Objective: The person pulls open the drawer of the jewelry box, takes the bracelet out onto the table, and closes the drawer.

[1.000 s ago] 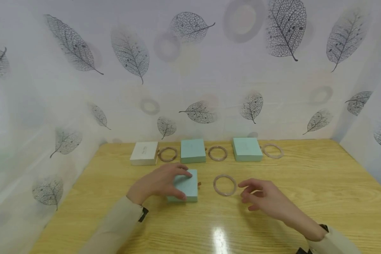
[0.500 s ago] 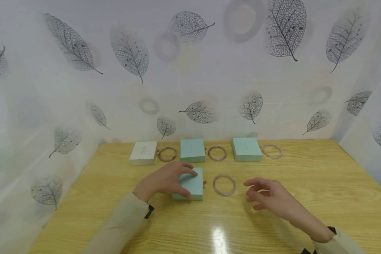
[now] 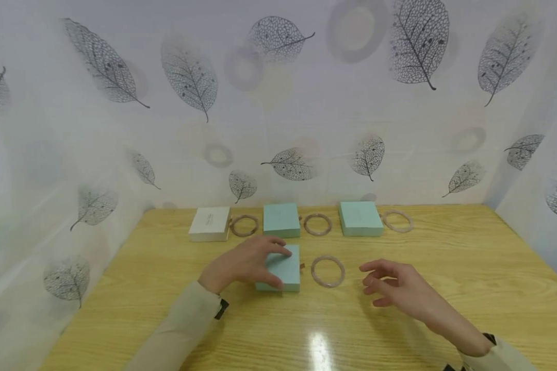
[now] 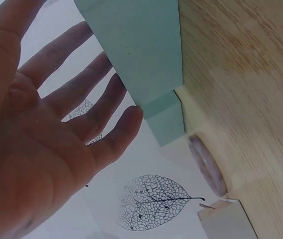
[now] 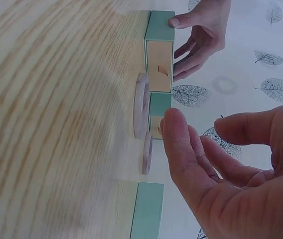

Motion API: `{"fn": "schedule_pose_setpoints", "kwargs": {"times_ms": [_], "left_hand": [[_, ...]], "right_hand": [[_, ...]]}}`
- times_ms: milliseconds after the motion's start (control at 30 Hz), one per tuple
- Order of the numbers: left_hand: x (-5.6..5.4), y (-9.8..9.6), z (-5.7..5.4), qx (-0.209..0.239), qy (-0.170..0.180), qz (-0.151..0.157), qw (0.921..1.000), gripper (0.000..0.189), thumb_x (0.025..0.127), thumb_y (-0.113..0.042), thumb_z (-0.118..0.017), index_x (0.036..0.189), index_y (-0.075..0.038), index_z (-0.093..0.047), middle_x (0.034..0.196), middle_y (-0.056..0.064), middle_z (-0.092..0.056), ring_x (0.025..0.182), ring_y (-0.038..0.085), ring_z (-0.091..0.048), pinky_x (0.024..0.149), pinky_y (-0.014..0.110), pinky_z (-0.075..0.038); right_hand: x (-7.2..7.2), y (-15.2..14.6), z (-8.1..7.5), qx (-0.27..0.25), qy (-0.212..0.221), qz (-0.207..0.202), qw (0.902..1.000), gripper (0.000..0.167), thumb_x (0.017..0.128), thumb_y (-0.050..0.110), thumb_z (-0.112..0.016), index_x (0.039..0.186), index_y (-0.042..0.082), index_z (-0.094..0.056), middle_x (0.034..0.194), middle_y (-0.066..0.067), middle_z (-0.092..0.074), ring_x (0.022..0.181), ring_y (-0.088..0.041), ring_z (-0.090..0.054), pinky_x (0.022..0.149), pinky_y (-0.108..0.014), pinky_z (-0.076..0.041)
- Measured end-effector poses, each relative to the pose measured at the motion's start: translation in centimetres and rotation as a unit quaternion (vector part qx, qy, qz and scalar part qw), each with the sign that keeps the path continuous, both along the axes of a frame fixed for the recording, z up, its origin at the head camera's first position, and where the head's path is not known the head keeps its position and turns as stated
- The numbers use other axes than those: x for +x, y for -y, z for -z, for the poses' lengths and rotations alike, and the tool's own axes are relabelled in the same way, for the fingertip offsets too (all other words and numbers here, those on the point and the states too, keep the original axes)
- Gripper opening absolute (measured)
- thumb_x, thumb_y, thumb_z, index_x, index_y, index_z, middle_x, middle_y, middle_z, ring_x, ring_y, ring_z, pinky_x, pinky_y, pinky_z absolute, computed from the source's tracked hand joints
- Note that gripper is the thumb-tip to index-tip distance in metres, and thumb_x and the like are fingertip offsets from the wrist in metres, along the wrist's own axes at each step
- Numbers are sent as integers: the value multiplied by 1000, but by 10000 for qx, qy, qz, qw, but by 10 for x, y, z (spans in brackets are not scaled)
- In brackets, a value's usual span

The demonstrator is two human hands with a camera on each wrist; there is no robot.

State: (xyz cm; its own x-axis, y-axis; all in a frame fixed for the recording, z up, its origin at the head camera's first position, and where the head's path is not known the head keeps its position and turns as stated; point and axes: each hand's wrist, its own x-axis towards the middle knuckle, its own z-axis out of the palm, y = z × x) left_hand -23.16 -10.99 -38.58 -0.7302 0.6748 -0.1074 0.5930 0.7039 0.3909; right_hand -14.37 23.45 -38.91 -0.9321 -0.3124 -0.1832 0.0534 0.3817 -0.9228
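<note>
In the head view my left hand (image 3: 243, 264) lies over a pale teal drawer-style box (image 3: 286, 268), thumb at its near edge and fingers across its top. A small brown pull tab (image 3: 302, 266) sticks out of the box's right side. The left wrist view shows straight fingers touching the box (image 4: 136, 50). Flat on the table to the right of the box rests a translucent pinkish bangle (image 3: 313, 270), untouched. My right hand (image 3: 401, 288) hovers to the right of the bangle, fingers loosely bent and holding nothing.
Along the back of the wooden table (image 3: 134, 288) stand a white box (image 3: 210, 224) and two teal boxes (image 3: 281, 220), each with a bangle on its right. A leaf-patterned cloth (image 3: 306, 129) hangs behind and at the sides.
My left hand has slid the teal box to the right and slightly away from me, closer to the bangle. My right hand has drawn a little to the right.
</note>
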Motion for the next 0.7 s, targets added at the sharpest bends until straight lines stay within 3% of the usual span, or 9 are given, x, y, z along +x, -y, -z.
{"fn": "schedule_pose_setpoints", "kwargs": {"times_ms": [700], "left_hand": [[7, -1, 0, -18, -3, -84, 10000, 69, 80, -45, -86, 140, -18, -64, 156, 10, -50, 146, 35, -44, 121, 52, -38]], "right_hand": [[2, -5, 3, 52, -24, 104, 9999, 45, 103, 16, -61, 140, -8, -51, 116, -20, -66, 104, -25, -72, 77, -34, -64]]}}
